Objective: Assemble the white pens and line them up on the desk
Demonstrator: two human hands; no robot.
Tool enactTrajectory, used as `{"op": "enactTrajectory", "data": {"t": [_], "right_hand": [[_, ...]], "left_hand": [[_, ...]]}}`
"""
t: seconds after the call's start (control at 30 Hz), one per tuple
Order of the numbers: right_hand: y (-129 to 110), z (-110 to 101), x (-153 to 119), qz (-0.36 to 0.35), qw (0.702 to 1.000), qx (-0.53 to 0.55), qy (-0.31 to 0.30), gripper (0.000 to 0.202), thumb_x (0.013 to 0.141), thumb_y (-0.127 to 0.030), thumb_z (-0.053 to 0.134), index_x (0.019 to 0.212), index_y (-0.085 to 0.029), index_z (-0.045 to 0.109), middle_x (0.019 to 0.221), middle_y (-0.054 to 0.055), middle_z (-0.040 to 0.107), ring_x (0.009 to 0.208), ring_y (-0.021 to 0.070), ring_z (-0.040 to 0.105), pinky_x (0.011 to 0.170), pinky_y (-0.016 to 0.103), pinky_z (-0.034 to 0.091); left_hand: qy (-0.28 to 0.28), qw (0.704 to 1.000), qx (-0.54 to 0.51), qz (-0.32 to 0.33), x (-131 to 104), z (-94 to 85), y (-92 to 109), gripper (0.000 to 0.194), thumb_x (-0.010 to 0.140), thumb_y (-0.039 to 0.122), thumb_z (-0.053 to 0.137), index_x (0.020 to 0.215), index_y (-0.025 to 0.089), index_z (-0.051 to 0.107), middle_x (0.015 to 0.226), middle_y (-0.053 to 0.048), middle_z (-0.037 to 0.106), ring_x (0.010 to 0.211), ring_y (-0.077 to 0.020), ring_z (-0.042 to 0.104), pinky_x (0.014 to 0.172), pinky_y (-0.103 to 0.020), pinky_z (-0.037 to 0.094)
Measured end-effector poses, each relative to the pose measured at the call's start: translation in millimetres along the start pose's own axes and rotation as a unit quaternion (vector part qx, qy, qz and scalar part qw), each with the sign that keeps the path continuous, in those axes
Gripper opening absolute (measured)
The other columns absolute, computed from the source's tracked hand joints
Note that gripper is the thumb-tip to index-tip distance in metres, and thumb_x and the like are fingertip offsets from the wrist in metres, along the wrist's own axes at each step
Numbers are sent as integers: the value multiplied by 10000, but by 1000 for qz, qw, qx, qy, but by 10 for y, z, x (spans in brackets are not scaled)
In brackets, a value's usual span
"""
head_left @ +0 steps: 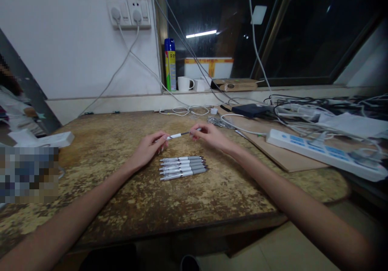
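A white pen barrel (pixel 174 136) is pinched between the thumb and fingers of my left hand (pixel 154 143). From its right end a thin dark refill (pixel 185 133) runs bare toward my right hand (pixel 207 134). My right hand is closed on the pen's front part, mostly hidden by the fingers, with a pale bit showing. Both hands are above the worn table. Just below them, toward me, several white-and-grey click pens (pixel 183 167) lie side by side in a row, their grey grips to the right.
The worn wooden table (pixel 127 198) has a board (pixel 273 153) on its right with a white power strip (pixel 321 153) and tangled cables. Small metallic pieces (pixel 216 121) lie behind my right hand. On the sill stand a spray can (pixel 170 66) and a white mug (pixel 183 84).
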State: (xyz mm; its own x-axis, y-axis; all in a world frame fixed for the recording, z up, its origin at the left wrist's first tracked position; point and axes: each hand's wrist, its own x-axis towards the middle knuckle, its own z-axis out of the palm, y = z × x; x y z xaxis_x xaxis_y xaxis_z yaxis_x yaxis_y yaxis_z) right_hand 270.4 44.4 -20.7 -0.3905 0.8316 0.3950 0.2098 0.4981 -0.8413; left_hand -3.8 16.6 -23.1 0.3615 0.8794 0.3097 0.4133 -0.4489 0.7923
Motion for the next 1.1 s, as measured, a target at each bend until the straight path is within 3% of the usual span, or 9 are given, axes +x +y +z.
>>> {"op": "enactTrajectory", "data": {"t": [0.4, 0.53, 0.8, 1.1], "right_hand": [[26, 58, -29, 7, 1000, 19, -13, 352, 927, -540, 636, 850, -204, 708, 855, 44, 709, 769, 186, 634, 787, 343, 514], [11, 45, -33, -1, 1000, 20, -22, 406, 953, -569, 583, 836, -201, 708, 876, 53, 709, 788, 187, 630, 782, 333, 500], [47, 51, -19, -15, 1000, -7, 9, 300, 898, -508, 669, 917, -212, 713, 795, 21, 682, 710, 182, 599, 675, 312, 450], [24, 71, -23, -32, 999, -15, 38, 273, 861, -459, 713, 981, -214, 721, 915, 30, 700, 705, 165, 572, 644, 300, 436]], "left_hand": [[19, 1000, 18, 17, -22, -30, 50, 419, 996, 549, 502, 994, 179, 700, 725, -5, 600, 620, -149, 507, 570, -253, 368], [24, 999, 23, 16, -17, -43, 37, 429, 998, 550, 499, 1044, 175, 701, 764, -18, 626, 643, -155, 522, 589, -259, 375], [26, 999, 16, 12, -20, -36, 63, 433, 994, 563, 495, 1033, 182, 697, 793, -28, 643, 651, -159, 518, 574, -254, 379], [21, 1000, 3, 10, -22, -45, 60, 407, 995, 551, 505, 982, 188, 690, 775, -13, 642, 620, -141, 508, 561, -248, 380]]}}
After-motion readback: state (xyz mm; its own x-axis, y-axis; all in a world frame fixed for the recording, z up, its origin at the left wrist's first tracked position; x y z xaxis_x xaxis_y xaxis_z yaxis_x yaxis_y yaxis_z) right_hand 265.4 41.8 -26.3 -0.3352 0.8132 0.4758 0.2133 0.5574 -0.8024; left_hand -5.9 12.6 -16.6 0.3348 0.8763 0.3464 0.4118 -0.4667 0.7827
